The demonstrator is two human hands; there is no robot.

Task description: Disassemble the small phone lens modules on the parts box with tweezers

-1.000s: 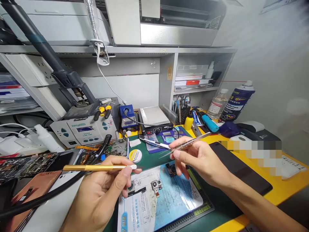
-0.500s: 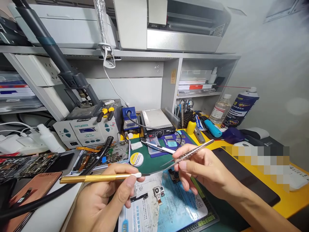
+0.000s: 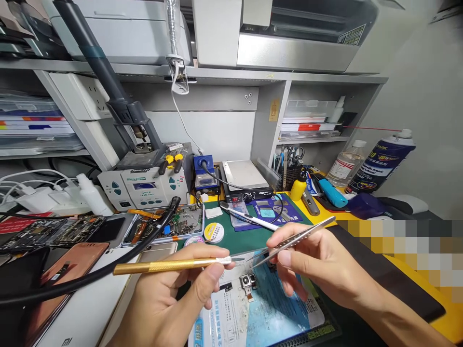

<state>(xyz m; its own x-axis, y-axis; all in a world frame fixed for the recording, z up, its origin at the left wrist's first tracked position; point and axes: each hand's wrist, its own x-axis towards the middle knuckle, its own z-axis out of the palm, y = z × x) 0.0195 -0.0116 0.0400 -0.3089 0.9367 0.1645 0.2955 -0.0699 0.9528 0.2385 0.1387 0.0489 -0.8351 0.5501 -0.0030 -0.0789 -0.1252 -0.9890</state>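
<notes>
Left hand (image 3: pixel 177 294) pinches a gold-handled craft knife (image 3: pixel 166 266); right hand (image 3: pixel 321 260) grips perforated tweezers (image 3: pixel 297 239), tips narrowly parted. Dual-lens camera module (image 3: pixel 247 281) lies on printed pad (image 3: pixel 231 324), toward its far edge. My judgement: steady both wrists, blade angled off the lenses, tweezer pressure light.

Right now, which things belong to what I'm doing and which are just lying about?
Likely in the job:
gold-handled craft knife, in your left hand
metal tweezers, in your right hand
camera module, on the printed sheet

Probably just lying about:
rose-gold phone back
yellow bottle
blue aerosol can
</notes>
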